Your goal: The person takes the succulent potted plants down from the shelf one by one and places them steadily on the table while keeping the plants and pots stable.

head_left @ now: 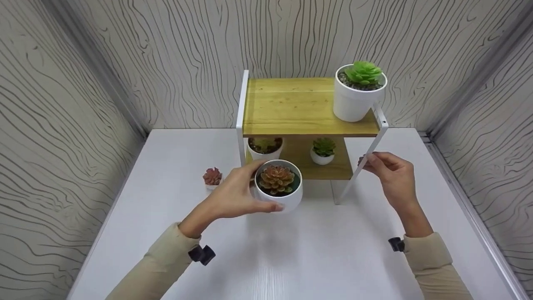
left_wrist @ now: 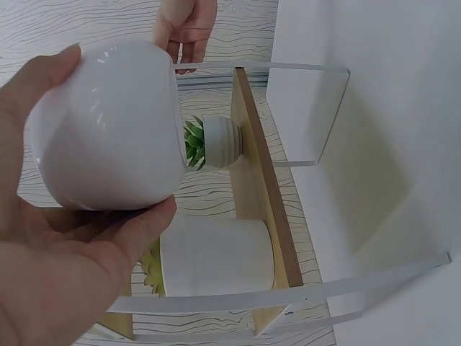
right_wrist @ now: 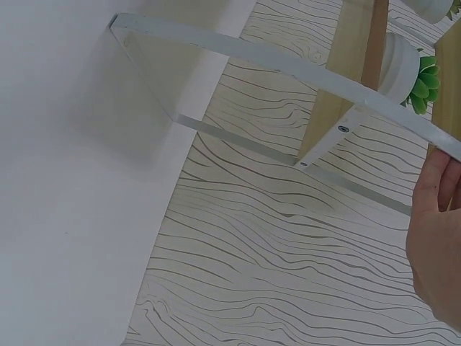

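Observation:
In the head view, my left hand [head_left: 233, 196] grips a round white pot [head_left: 291, 201] with an orange-brown succulent [head_left: 276, 179] inside, held in front of a two-tier wooden shelf [head_left: 287, 104]. The left wrist view shows the thumb and fingers round the pot's smooth wall [left_wrist: 108, 130]. At the shelf's right side, my right hand [head_left: 395, 175] pinches the slanted white metal leg [head_left: 372, 145]; in the right wrist view the fingertips [right_wrist: 432, 169] meet that frame, while part of the hand is cut off.
On the top board, at the right, stands a tall white pot [head_left: 354, 102] with a green succulent. The lower board bears a white pot [head_left: 266, 155] at left and a small green potted plant [head_left: 323, 150]. A small reddish succulent [head_left: 212, 176] sits on the white table [head_left: 166, 166].

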`<state>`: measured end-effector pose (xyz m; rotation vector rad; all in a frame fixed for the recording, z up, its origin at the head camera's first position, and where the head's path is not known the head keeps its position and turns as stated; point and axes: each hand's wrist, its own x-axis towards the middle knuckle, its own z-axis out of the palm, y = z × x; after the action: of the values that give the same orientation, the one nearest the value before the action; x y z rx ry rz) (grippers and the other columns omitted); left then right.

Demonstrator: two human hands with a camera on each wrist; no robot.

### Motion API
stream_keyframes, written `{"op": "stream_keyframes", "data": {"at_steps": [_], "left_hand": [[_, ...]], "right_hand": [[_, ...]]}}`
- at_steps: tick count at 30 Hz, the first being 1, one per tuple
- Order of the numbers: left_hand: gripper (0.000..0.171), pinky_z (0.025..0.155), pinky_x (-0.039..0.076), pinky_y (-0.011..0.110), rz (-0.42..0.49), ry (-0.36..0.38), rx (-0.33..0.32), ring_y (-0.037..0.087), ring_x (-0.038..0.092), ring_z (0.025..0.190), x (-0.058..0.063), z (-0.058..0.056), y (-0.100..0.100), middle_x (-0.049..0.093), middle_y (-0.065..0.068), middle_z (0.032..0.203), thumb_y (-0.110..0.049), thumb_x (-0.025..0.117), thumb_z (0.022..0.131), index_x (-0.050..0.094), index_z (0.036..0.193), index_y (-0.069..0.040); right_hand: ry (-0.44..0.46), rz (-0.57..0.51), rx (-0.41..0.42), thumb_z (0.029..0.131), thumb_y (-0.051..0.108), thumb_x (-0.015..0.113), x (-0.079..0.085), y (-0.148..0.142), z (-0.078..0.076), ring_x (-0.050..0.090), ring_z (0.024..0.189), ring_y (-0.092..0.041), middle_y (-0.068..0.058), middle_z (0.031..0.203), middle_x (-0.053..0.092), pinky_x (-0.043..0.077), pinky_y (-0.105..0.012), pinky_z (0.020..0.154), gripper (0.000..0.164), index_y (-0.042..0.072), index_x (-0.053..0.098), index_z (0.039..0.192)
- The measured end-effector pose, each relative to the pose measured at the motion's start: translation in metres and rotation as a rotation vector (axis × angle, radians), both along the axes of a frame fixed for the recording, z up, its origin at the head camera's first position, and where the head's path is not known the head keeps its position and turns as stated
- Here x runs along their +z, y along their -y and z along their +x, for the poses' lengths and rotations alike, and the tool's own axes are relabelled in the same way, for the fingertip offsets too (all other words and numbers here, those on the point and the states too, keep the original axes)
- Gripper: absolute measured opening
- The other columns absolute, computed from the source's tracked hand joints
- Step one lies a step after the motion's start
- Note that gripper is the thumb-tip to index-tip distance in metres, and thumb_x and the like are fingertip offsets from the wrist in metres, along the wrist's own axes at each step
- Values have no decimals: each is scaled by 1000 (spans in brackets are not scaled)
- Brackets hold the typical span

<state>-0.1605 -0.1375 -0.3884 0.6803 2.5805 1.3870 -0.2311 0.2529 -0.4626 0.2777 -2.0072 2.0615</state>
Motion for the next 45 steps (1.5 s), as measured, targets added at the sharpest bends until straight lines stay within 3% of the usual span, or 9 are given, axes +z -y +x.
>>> {"op": "stream_keyframes", "data": {"at_steps": [12,20,32,45], "left_hand": [[88,110,57,44,19,-11,34,12,65,125,-1,0,11,68,-7,134,-40,95,74,52,149,-22],[86,113,55,46,13,-12,52,10,65,126,-6,1,17,67,-8,133,-41,95,74,53,147,-24],[90,112,55,49,-12,1,105,15,65,127,-17,7,29,67,-5,135,-39,96,73,53,149,-20],[88,111,56,51,19,22,182,19,64,126,-28,15,49,66,-4,136,-38,96,72,54,148,-20]], "right_hand": [[-19,-7,47,101,5,67,-1,-2,0,79,94,-13,-2,98,81,63,-27,93,25,-17,69,114],[-8,11,0,100,3,69,-2,-1,-1,80,91,-15,-4,96,81,63,-29,91,24,-18,69,112],[6,13,3,100,5,69,-1,-1,-1,80,92,-17,-3,96,80,63,-29,93,28,-19,68,113],[14,17,-9,100,7,70,-2,0,-1,80,94,-21,-4,97,80,63,-30,93,27,-17,69,114]]}}
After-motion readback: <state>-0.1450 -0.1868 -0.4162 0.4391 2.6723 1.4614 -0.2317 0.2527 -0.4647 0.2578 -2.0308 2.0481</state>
